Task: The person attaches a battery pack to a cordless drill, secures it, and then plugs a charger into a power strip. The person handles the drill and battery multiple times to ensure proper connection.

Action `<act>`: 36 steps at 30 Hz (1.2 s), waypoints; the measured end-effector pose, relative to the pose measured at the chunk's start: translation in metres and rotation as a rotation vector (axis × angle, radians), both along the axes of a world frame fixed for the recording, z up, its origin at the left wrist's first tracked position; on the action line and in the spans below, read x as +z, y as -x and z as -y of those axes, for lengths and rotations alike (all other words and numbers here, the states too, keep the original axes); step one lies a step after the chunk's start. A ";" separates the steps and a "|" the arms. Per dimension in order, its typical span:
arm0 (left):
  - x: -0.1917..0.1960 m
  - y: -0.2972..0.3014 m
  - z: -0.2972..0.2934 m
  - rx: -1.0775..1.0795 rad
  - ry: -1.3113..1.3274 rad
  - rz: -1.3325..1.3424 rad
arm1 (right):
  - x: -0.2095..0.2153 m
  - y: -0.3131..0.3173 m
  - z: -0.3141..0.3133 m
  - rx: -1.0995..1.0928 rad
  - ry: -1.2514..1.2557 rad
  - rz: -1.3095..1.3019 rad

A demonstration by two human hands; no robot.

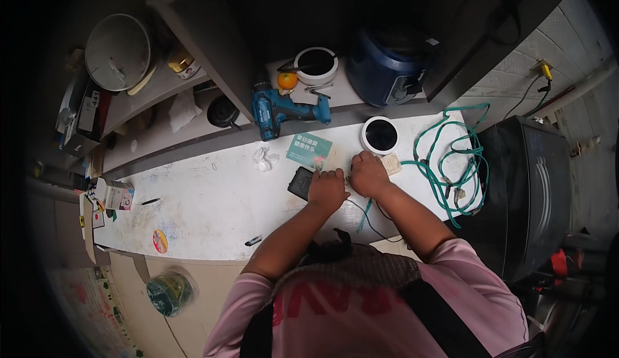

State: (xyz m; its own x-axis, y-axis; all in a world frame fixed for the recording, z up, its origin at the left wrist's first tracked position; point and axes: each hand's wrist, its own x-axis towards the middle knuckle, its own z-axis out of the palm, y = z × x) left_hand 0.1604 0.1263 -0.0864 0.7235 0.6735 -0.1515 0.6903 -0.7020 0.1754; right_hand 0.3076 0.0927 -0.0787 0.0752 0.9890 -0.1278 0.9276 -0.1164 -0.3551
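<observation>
Two curled hands, left hand (327, 190) on black device (300, 182), right hand (369, 174) perhaps pinching green cable (445, 184)

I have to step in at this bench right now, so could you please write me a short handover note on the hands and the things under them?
Left hand: fist-like, resting on a small black flat device on the white worktop.
Right hand: closed, beside a small beige part; what it grips is hidden.
Thin wires run from the hands toward the body; a green cable bundle lies to the right.
Cordless drill lies untouched behind.
Progress cannot be judged.
</observation>
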 end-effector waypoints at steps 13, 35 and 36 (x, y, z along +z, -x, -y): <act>0.037 0.018 0.001 0.082 -0.010 0.155 | 0.021 0.002 0.010 -0.004 -0.115 -0.038; 0.027 0.072 0.052 0.434 0.809 0.688 | 0.038 -0.001 0.075 0.169 -0.388 -0.222; 0.025 0.067 0.051 0.382 0.803 0.644 | 0.033 -0.004 0.083 0.162 -0.375 -0.234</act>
